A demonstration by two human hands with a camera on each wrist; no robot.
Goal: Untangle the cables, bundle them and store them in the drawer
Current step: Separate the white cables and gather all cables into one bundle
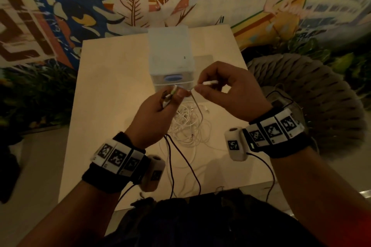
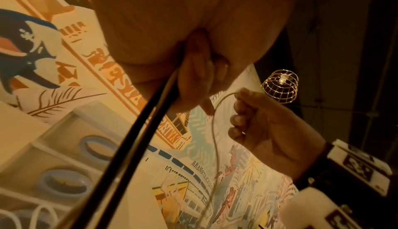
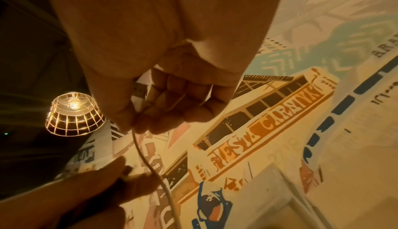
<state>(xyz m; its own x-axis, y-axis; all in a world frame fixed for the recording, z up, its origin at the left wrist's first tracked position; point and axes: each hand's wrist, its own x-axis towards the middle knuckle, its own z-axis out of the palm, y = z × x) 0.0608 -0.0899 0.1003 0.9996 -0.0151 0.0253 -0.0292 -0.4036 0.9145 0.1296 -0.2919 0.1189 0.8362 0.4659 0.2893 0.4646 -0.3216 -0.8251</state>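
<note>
While our left hand (image 1: 158,106) grips plug ends, our right hand (image 1: 226,90) pinches a white cable (image 1: 209,82) (above the tangle (image 1: 186,122)).

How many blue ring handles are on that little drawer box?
3 show in the left wrist view: top, middle, a partly cut-off lowest one. The head view shows only the top one; hands hide the rest.

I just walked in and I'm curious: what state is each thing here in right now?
left hand: grips several cable ends
right hand: pinches a white plug
cable pile: tangled on the table
drawer unit: drawers shut
lamp: lit
</note>
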